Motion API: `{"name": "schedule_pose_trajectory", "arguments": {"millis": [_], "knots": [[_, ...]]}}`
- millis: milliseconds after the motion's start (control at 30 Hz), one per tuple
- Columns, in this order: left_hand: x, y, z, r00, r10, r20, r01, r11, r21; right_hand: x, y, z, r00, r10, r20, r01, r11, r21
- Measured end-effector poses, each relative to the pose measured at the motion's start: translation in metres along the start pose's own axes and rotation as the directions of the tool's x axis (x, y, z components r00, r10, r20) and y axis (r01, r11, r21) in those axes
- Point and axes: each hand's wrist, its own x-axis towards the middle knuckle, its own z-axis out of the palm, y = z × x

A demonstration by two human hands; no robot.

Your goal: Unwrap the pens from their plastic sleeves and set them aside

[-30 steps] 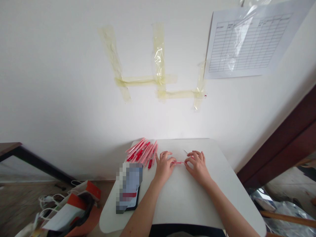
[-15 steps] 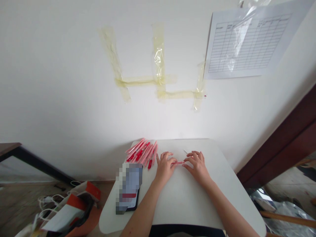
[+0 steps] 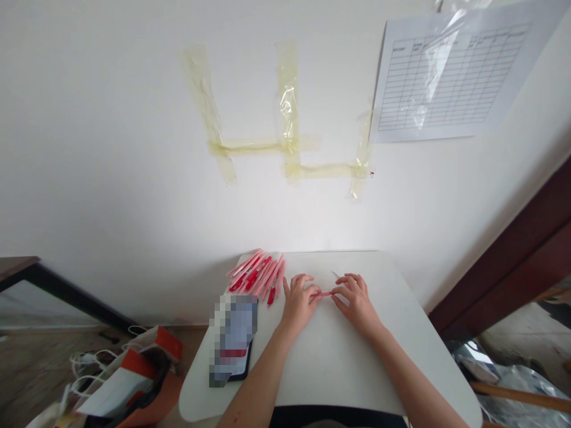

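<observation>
Between my two hands, low over the white table [image 3: 339, 368], lies a slim pink pen [image 3: 324, 293]. My left hand [image 3: 300, 301] pinches its left end, hiding that part. My right hand [image 3: 355, 300] has thumb and fingertips closed around the right end. Behind the right fingers the tip of a thin pale stick-like piece [image 3: 335, 274] shows; its kind is unclear. To the left of my left hand sits a pile of pink pens [image 3: 267, 276], several with red caps.
A phone [image 3: 241, 339], partly blurred, lies at the table's left side. The wall behind carries yellowed tape [image 3: 254, 147] and a printed sheet [image 3: 446, 83]. Bags and cables [image 3: 129, 374] are on the floor at left; a dark red wooden frame [image 3: 504, 273] stands at right.
My right fingertips have shifted slightly left and closed in on the pen's end. My left hand has stayed nearly still.
</observation>
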Motion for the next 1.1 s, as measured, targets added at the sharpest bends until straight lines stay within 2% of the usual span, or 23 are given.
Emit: {"name": "schedule_pose_trajectory", "arguments": {"millis": [167, 367, 500, 767, 933, 1100], "knots": [[0.000, -0.002, 0.001, 0.999, -0.010, -0.031, 0.010, 1.000, 0.010, 0.000, 0.005, 0.000, 1.000, 0.025, -0.006, -0.025, 1.000, -0.003], [0.002, -0.002, 0.000, 0.996, -0.034, -0.077, 0.033, 0.999, -0.008, -0.005, 0.023, 0.004, 0.973, 0.218, -0.076, -0.227, 0.966, -0.124], [0.004, 0.000, -0.003, 0.990, -0.057, -0.127, 0.048, 0.996, -0.070, -0.008, 0.030, 0.005, 0.949, 0.298, -0.106, -0.313, 0.932, -0.183], [0.004, 0.000, -0.005, 0.978, -0.064, -0.197, 0.054, 0.997, -0.056, -0.008, 0.030, 0.004, 0.940, 0.329, -0.089, -0.340, 0.918, -0.201], [0.004, 0.001, -0.006, 0.974, -0.063, -0.218, 0.052, 0.997, -0.055, -0.008, 0.030, 0.004, 0.937, 0.328, -0.122, -0.347, 0.913, -0.213], [0.004, 0.002, -0.006, 0.973, -0.057, -0.225, 0.052, 0.998, -0.026, -0.007, 0.027, 0.002, 0.928, 0.359, -0.105, -0.373, 0.902, -0.218]]}}
